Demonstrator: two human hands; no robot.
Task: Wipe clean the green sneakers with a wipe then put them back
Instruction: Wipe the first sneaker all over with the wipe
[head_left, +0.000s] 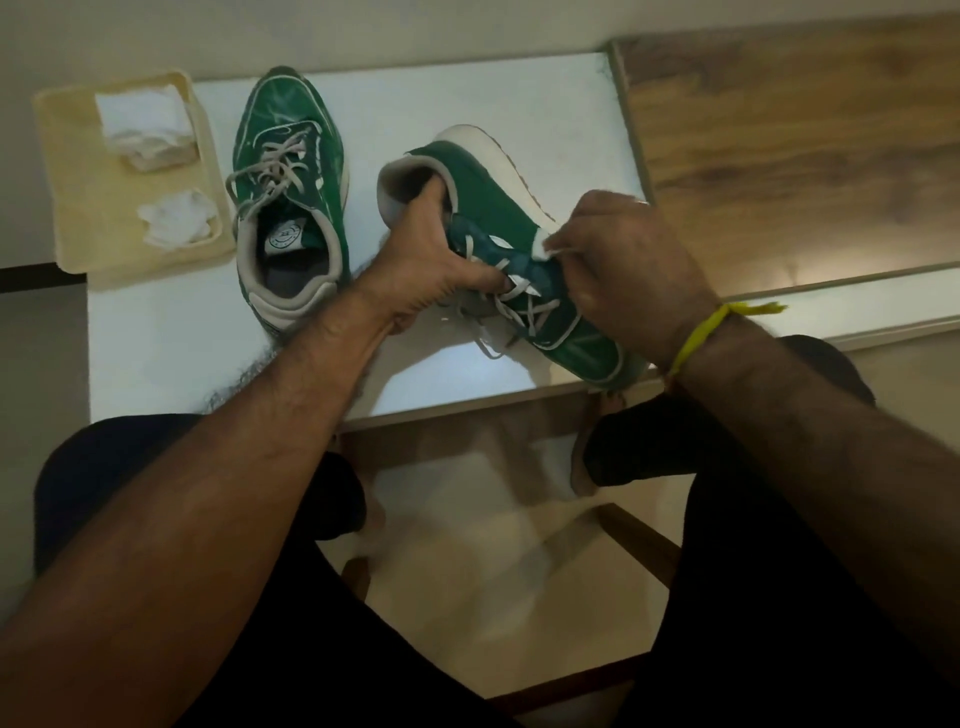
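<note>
From the head camera, the left hand (431, 260) grips a green sneaker (498, 218) at its collar, thumb tucked into the opening and fingers curled under among the laces, holding it tilted on its side above the white bench (171, 332), toe pointing toward the near edge. The right hand (634, 260) is bunched over the sneaker's side, fingertips pinching a small white wipe (545, 252) against the green upper just below the pale sole. A yellow band (701, 332) circles that wrist. The second green sneaker (291, 171) stands upright on the bench to the left, laces loose, untouched. Just beside it sits a cream tray (88, 208) holding folded white wipes (143, 122) and a crumpled wipe (179, 221).
</note>
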